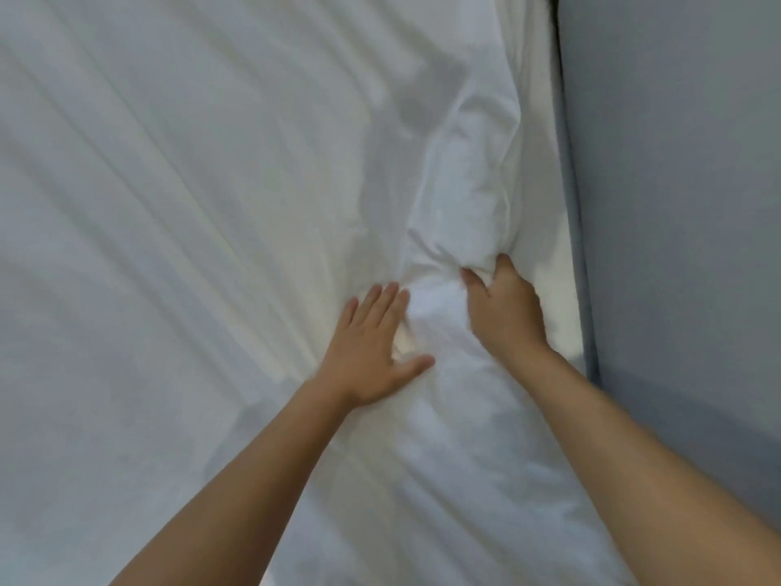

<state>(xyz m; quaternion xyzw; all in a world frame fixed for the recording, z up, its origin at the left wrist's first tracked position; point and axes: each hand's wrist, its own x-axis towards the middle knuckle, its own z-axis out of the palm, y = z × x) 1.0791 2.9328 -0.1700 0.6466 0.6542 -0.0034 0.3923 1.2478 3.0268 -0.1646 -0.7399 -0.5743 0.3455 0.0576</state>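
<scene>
A white pillow [460, 196] lies along the right side of a bed covered by a white sheet [169, 205] with long creases. My left hand [372, 344] lies flat on the sheet at the pillow's left edge, fingers straight and spread. My right hand [503, 310] grips the pillow's white cover, its fingers curled into a bunched fold of the fabric. Both bare forearms reach in from the bottom of the view.
A grey padded headboard or wall panel [676, 205] runs down the right side, right beside the pillow. A dark narrow gap [558, 44] separates it from the bedding at the top.
</scene>
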